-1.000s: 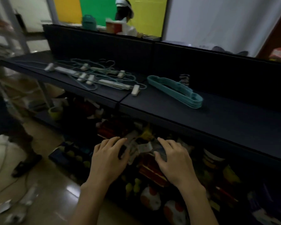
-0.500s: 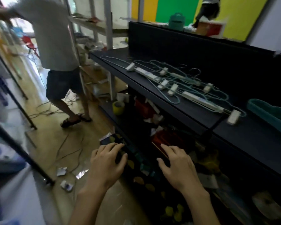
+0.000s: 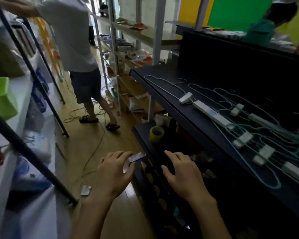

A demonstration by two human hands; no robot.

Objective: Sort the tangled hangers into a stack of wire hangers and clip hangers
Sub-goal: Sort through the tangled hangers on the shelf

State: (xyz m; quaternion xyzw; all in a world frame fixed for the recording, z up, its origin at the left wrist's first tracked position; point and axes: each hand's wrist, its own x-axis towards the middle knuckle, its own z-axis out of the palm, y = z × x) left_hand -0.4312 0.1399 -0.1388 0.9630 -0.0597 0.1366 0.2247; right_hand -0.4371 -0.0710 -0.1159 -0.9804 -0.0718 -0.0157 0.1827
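Observation:
A tangle of teal wire hangers and hangers with white clips lies on the dark upper shelf at the right. Another white clip sits at the pile's near-left end. My left hand and my right hand hover palm down in front of me, below the shelf edge and well left of the hangers. Both hands have relaxed fingers and hold nothing.
A roll of yellow tape stands on the lower shelf. A person in a grey shirt and sandals stands in the aisle on the wooden floor, with cables around their feet. A black slanted pole crosses at the left.
The view has swung left, so the hanger pile moved to the right edge and the teal stack left the frame. Both hands kept their pose in front of me.

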